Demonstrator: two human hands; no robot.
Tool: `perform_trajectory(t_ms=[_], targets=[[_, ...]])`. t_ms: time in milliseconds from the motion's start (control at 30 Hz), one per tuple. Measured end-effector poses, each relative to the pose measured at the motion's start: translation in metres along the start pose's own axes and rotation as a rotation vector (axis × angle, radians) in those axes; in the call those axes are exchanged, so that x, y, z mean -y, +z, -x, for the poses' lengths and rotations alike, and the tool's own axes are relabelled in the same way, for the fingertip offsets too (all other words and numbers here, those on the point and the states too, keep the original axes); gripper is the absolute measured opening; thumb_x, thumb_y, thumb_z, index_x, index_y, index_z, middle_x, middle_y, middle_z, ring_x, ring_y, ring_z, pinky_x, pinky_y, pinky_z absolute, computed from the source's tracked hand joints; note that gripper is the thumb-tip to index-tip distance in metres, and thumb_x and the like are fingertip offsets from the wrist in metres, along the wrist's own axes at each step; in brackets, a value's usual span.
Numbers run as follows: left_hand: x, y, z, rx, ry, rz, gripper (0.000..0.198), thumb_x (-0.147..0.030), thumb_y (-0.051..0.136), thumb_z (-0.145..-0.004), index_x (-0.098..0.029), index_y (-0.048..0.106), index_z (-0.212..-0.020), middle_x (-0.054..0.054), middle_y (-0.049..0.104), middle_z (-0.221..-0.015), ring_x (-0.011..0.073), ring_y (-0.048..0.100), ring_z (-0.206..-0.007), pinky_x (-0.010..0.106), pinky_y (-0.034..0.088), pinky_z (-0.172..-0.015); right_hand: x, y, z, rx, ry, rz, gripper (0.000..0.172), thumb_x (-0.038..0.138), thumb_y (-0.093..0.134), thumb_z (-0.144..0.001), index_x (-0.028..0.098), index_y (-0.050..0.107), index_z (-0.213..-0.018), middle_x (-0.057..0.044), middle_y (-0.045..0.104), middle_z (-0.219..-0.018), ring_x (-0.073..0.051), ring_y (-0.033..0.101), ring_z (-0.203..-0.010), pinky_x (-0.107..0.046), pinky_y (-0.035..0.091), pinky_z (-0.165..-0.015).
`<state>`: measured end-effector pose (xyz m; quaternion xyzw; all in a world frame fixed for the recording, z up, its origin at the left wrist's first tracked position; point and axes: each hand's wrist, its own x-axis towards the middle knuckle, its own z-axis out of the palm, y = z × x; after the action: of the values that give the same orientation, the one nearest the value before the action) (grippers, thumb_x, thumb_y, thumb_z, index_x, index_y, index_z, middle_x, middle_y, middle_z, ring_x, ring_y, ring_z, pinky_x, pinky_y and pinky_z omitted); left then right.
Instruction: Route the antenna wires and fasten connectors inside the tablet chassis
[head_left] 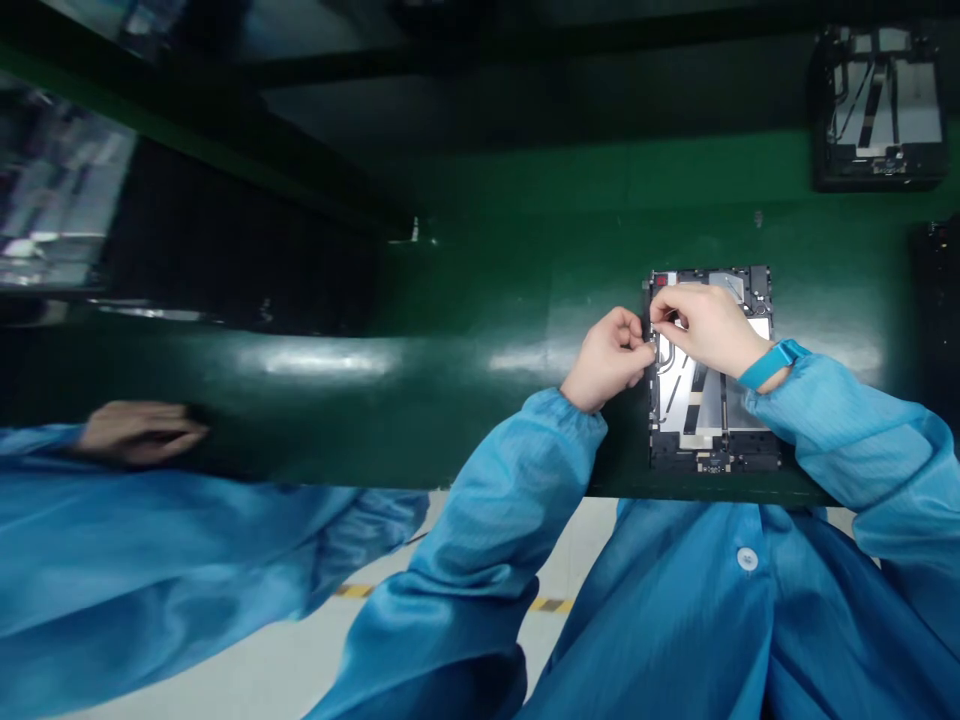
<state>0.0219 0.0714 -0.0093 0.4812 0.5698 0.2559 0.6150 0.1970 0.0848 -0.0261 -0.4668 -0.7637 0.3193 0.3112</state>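
An opened tablet-like device housing (709,440) lies flat on the green work surface near its front edge. It has a black frame, silvery panels, dark flat cables and small boards. My right hand (709,322), with a blue band at the wrist, reaches over its upper left part, thumb and forefinger pinched at the left edge. My left hand (609,360) comes in from the left with its fingertips pinched at that same edge, just below the right fingertips. Whatever sits between the fingertips of either hand is too small or hidden to make out.
A stack of similar device housings (885,120) stands at the back right. Another dark object (941,300) is cut off at the right edge. To the left are a co-worker's hand (142,432) and blue sleeve, near a black block (247,250) and blurred shiny parts (60,190).
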Motion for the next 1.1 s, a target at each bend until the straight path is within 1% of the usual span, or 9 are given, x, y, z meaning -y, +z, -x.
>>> perform_trajectory(t_ms=[133, 267, 400, 533, 667, 833, 967, 1033, 1100], targets=[[-0.007, 0.0, -0.002, 0.046, -0.104, 0.013, 0.034, -0.009, 0.062, -0.064, -0.025, 0.04, -0.085, -0.016, 0.044, -0.042, 0.0059, 0.039, -0.029, 0.014, 0.022, -0.034, 0.001, -0.002, -0.003, -0.011, 0.014, -0.005, 0.018, 0.003, 0.061, -0.081, 0.02, 0.064, -0.081, -0.001, 0.069, -0.084, -0.017, 0.059, -0.078, -0.029, 0.039, -0.073], [-0.015, 0.0, -0.008, 0.063, -0.168, 0.01, 0.035, -0.006, 0.064, -0.065, -0.025, 0.04, -0.082, -0.016, 0.041, -0.04, 0.0062, 0.038, -0.029, 0.014, 0.019, -0.033, 0.0, -0.005, -0.006, -0.121, 0.03, -0.023, 0.019, 0.005, 0.064, -0.081, 0.021, 0.065, -0.089, -0.001, 0.07, -0.085, -0.018, 0.06, -0.078, -0.029, 0.042, -0.075], [-0.023, 0.001, -0.02, 0.0, -0.157, 0.02, 0.038, -0.002, 0.064, -0.064, -0.025, 0.038, -0.08, -0.017, 0.037, -0.04, 0.0046, 0.033, -0.027, 0.015, 0.013, -0.033, -0.004, -0.007, -0.009, -0.199, 0.081, -0.042, 0.022, 0.006, 0.066, -0.079, 0.021, 0.066, -0.094, 0.0, 0.071, -0.083, -0.017, 0.062, -0.077, -0.03, 0.044, -0.075], [-0.024, 0.001, -0.031, 0.027, -0.151, 0.065, 0.038, -0.004, 0.066, -0.066, -0.025, 0.037, -0.079, -0.016, 0.036, -0.039, 0.0047, 0.032, -0.027, 0.015, 0.011, -0.034, -0.006, -0.008, -0.008, -0.223, 0.107, -0.088, 0.018, 0.007, 0.065, -0.078, 0.02, 0.066, -0.092, 0.001, 0.07, -0.079, -0.015, 0.061, -0.07, -0.028, 0.046, -0.073], [-0.018, 0.0, -0.032, 0.042, -0.111, 0.102, 0.039, -0.008, 0.071, -0.07, -0.025, 0.038, -0.081, -0.017, 0.037, -0.04, 0.0049, 0.033, -0.027, 0.015, 0.012, -0.036, -0.006, -0.009, -0.006, -0.206, 0.127, -0.053, 0.019, 0.006, 0.062, -0.077, 0.02, 0.065, -0.09, 0.003, 0.065, -0.072, -0.014, 0.058, -0.065, -0.027, 0.045, -0.069], [-0.015, 0.002, -0.032, 0.044, -0.078, 0.09, 0.037, -0.014, 0.075, -0.077, -0.024, 0.04, -0.083, -0.015, 0.04, -0.041, 0.0045, 0.032, -0.028, 0.016, 0.012, -0.036, -0.012, -0.005, -0.006, -0.202, 0.1, 0.041, 0.018, 0.006, 0.06, -0.078, 0.021, 0.065, -0.087, 0.0, 0.067, -0.077, -0.016, 0.061, -0.072, -0.028, 0.046, -0.071], [-0.018, 0.007, -0.033, -0.024, -0.095, 0.049, 0.044, -0.02, 0.081, -0.077, -0.025, 0.038, -0.081, -0.015, 0.04, -0.042, 0.0049, 0.031, -0.03, 0.019, 0.012, -0.038, -0.013, -0.004, -0.006, -0.205, 0.066, 0.062, 0.018, 0.006, 0.059, -0.079, 0.021, 0.064, -0.088, -0.003, 0.069, -0.084, -0.019, 0.063, -0.08, -0.032, 0.05, -0.077], [-0.017, 0.01, -0.034, -0.07, -0.118, 0.035, 0.045, -0.02, 0.081, -0.077, -0.025, 0.037, -0.081, -0.015, 0.039, -0.043, 0.0048, 0.028, -0.03, 0.02, 0.012, -0.039, -0.012, -0.01, -0.004, -0.27, 0.025, 0.108, 0.018, 0.007, 0.058, -0.08, 0.021, 0.064, -0.09, -0.007, 0.07, -0.096, -0.024, 0.065, -0.092, -0.039, 0.051, -0.087], [-0.015, 0.013, -0.036, -0.062, -0.129, 0.059, 0.045, -0.02, 0.081, -0.076, -0.025, 0.036, -0.082, -0.015, 0.037, -0.044, 0.0047, 0.026, -0.031, 0.02, 0.011, -0.04, -0.011, -0.022, 0.0, -0.361, 0.005, 0.166, 0.018, 0.009, 0.059, -0.082, 0.023, 0.064, -0.093, -0.011, 0.069, -0.109, -0.029, 0.062, -0.107, -0.047, 0.049, -0.098]])
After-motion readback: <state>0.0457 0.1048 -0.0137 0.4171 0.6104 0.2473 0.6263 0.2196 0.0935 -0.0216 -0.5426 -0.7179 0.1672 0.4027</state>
